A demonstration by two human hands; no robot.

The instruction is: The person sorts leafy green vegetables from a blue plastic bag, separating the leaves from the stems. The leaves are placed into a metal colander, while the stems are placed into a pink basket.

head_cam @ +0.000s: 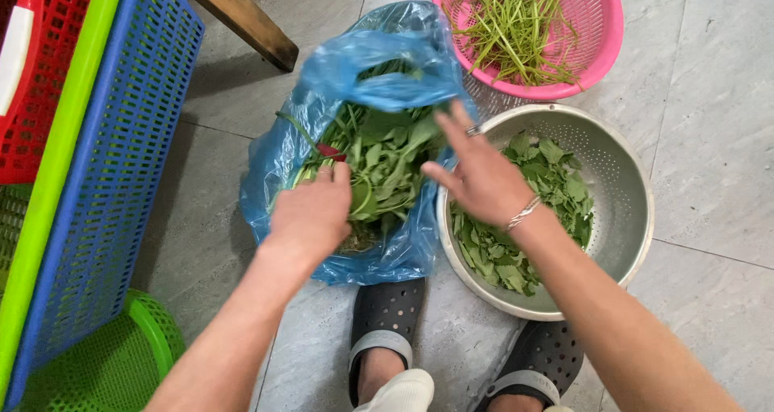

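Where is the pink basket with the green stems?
The pink basket sits on the floor at the top right of the head view, just behind the metal colander of leaves and right of the blue bag.

One blue bag (355, 138), one metal colander (621, 178), one pink basket (601, 25), perhaps four crates (121, 138)

There is a single view, from a camera worn on the person's head, looking almost straight down at the tiled floor (709, 178). It sits close: both forearms enter from the bottom edge and reach toward the middle of the frame, and the person's dark clogs (385, 319) show at the bottom centre, directly beneath the lens. The blue plastic bag (355, 65) fills the centre, the metal colander (621, 178) the right of centre, the pink basket (601, 25) the upper right corner. Stacked plastic crates (121, 138) run down the left edge, cut off by the frame.
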